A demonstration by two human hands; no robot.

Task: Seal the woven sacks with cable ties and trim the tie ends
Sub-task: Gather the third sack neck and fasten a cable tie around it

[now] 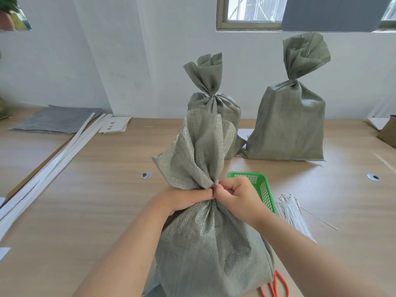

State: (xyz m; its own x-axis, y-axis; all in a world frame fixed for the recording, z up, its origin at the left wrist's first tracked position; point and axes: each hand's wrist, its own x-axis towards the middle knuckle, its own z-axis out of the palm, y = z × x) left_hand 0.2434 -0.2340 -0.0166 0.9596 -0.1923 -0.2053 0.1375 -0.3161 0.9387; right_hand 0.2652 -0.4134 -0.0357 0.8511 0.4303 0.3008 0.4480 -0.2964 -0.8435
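Here, a grey-green woven sack [205, 243] is stood upright on the wooden table [96, 200], with its neck gathered into a tight bunch and the loose top fanned out above. The neck is gripped by the left hand [186, 198], whose fingers are wrapped fully round the bunched cloth from the sack's left. The right hand [237, 194] is held against the same spot from the sack's right, with its fingers curled tight and its thumb and forefinger pinched on the neck just beside the left thumb; whether a tie is caught between them cannot be told. Just right of the sack, behind the right hand, a green basket [260, 189] is set on the table, and farther right a bundle of white cable ties [293, 213] is laid flat. At the sack's lower right corner the orange handles [276, 284] of a tool are seen, cut off by the frame edge. Behind the sack two more are stood, a second sack [214, 108] directly behind and a third sack [293, 116] behind and to the right, both cinched at the neck. To the sack's left, long white strips [53, 161] are laid across the table, with grey sheets [57, 121] beyond them.
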